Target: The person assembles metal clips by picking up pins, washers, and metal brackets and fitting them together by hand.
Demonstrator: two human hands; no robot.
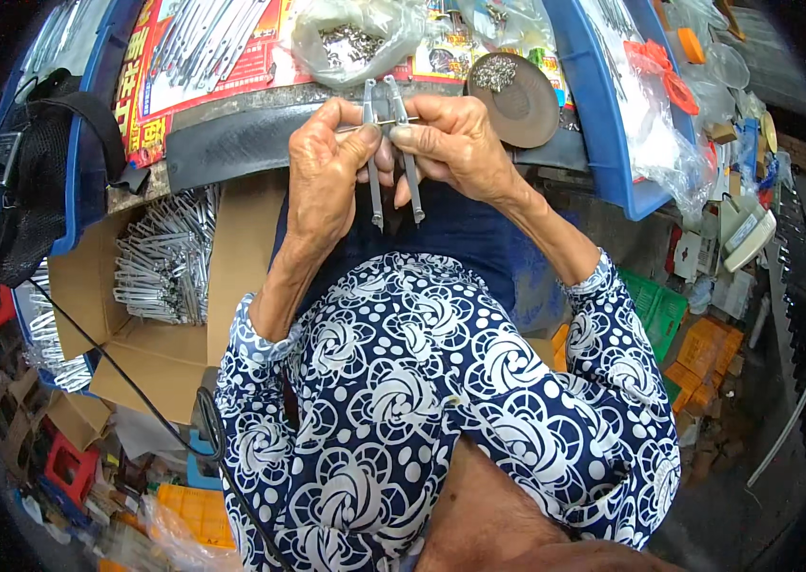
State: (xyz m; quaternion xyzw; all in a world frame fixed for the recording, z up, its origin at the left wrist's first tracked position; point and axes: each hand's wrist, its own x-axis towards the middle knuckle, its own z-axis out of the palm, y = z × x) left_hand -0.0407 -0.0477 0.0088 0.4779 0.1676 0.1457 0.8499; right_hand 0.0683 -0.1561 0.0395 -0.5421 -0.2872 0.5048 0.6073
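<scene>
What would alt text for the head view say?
A person's left hand and right hand pinch two slim metal pieces. Beyond sit a clear bag and brown dish, both holding small metal bits; at left, a cardboard box holds similar pieces.

Cluttered workshop, boxed metal parts point(166, 259), blue trays point(591, 105)

The metal strips point(374, 198) are silver, the blouse point(403, 381) navy-and-white floral.
</scene>
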